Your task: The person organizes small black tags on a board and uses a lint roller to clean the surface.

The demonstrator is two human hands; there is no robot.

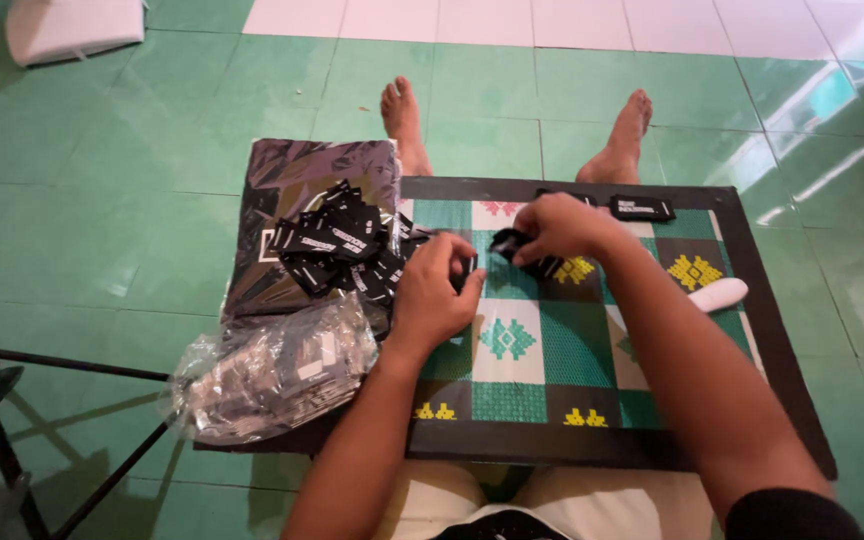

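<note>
Nearest to the person, a clear plastic bag [272,375] lies on the near left corner of the low worktop [592,445]. It is crumpled and filled with dark pieces that show some white, but what they are cannot be told through the plastic. The bag hangs a little over the left edge of the worktop.

The worktop has a black border and a woven cover in green, white, black and yellow squares. The near half of this cover is free, so both forearms have room there.

The left hand [437,295] is curled, with the fingers closed on a small black label [468,270] at the fingertips. The right hand [557,228] is closed around a small bundle of black labels [514,246], just beside the left hand. The labels are small, flat black strips with white print, too small to read.

Just to the left of the hands, a loose pile of labels [337,245] rests on a dark folded cloth [297,175] with a grey pattern. This cloth goes over the far left edge of the worktop. A white oblong object [717,294] lies near the right edge. One more single label [641,208] lies flat at the far edge.

Beyond the worktop are two bare feet [402,115] on the green tiled floor [102,200], with open room on both sides.
</note>
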